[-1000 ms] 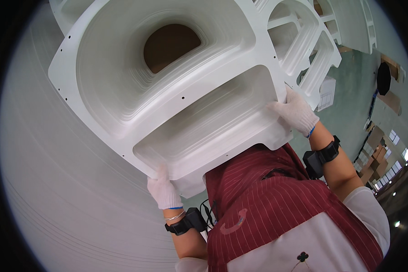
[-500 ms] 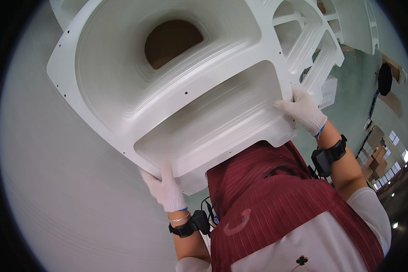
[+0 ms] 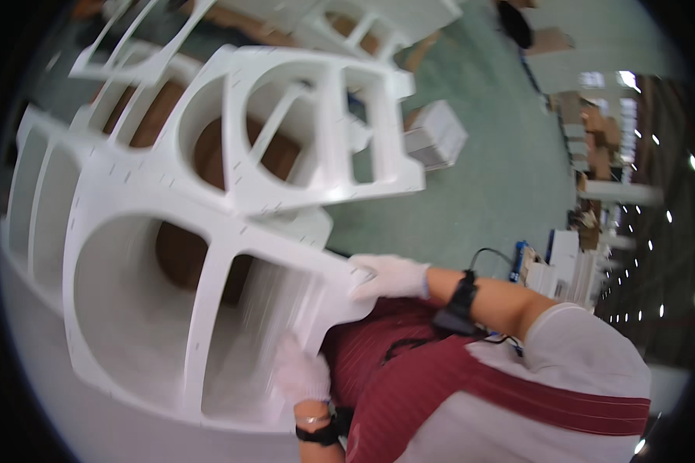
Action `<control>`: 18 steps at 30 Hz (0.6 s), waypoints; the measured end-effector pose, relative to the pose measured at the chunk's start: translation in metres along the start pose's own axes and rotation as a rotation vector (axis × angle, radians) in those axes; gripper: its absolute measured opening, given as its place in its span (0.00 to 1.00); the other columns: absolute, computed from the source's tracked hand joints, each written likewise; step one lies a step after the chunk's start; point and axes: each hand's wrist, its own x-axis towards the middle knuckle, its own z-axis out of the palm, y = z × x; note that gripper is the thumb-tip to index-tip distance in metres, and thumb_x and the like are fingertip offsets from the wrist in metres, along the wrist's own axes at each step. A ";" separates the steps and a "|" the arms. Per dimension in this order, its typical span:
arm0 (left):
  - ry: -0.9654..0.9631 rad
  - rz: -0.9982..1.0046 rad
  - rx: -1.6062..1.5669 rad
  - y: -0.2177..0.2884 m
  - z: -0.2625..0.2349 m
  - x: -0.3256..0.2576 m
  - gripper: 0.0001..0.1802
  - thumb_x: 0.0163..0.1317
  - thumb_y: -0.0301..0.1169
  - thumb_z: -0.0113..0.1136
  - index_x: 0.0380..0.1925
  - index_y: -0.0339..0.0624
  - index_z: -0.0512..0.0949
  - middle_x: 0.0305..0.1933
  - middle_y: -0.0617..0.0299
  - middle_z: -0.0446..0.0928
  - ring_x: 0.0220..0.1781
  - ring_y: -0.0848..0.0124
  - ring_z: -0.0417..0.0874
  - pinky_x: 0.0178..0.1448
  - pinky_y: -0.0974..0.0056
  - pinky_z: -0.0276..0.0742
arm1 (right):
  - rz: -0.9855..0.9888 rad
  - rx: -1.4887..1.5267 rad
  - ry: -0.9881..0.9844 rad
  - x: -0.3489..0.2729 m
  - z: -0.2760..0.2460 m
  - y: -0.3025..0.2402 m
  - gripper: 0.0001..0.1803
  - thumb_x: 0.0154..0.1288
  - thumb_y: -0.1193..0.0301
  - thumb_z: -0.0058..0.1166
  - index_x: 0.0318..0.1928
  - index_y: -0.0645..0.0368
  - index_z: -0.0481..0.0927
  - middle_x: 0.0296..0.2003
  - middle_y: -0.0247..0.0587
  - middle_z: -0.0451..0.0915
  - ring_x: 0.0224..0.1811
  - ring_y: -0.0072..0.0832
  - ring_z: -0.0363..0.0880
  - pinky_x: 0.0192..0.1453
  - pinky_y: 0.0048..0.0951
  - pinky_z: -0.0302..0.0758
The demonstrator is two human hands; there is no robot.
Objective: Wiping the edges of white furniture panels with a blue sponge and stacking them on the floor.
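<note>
A large white moulded shell [image 3: 197, 328] with a big rounded opening and a long rectangular one lies in front of me, tilted. My right hand [image 3: 390, 278], in a white knit glove, grips the corner of its near edge, thumb on top. Lower down, my left hand [image 3: 301, 370], gloved the same way, holds the near rim beside the rectangular opening; motion blurs its fingers. Through the openings, a brown surface [image 3: 179, 258] shows deep inside. Just beyond stands a second white shell [image 3: 328, 108] with similar cut-outs.
More white shells [image 3: 42, 201] crowd the left and far left. A white box [image 3: 436, 135] sits on the green floor [image 3: 479, 193] beyond the second shell. Stacked cartons [image 3: 594, 127] line the right side, with boxes and white pieces [image 3: 556, 266] nearer.
My view has swung to the right, bringing more neighbouring shells, floor and cartons into sight. The shell appears turned and smaller in view. Both hands stay on its near edge.
</note>
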 end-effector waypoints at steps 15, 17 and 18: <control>0.250 0.064 0.118 0.042 -0.003 -0.029 0.27 0.63 0.53 0.60 0.54 0.48 0.80 0.45 0.44 0.85 0.47 0.44 0.85 0.52 0.46 0.79 | -0.037 -0.005 -0.003 0.002 0.000 0.034 0.37 0.50 0.49 0.67 0.55 0.61 0.80 0.50 0.56 0.83 0.53 0.49 0.83 0.55 0.44 0.79; 0.289 0.072 0.126 0.031 0.009 -0.024 0.27 0.63 0.54 0.60 0.53 0.49 0.80 0.44 0.45 0.85 0.46 0.45 0.86 0.51 0.46 0.80 | -0.069 -0.027 -0.014 0.007 0.002 0.035 0.35 0.49 0.49 0.67 0.53 0.62 0.82 0.47 0.58 0.84 0.51 0.50 0.85 0.52 0.44 0.81; 0.338 0.075 0.126 0.027 0.011 -0.023 0.26 0.62 0.56 0.60 0.52 0.51 0.81 0.42 0.47 0.86 0.44 0.46 0.86 0.48 0.45 0.80 | -0.068 -0.018 -0.009 0.005 0.002 0.035 0.35 0.49 0.50 0.67 0.52 0.62 0.82 0.47 0.58 0.84 0.51 0.50 0.85 0.52 0.44 0.81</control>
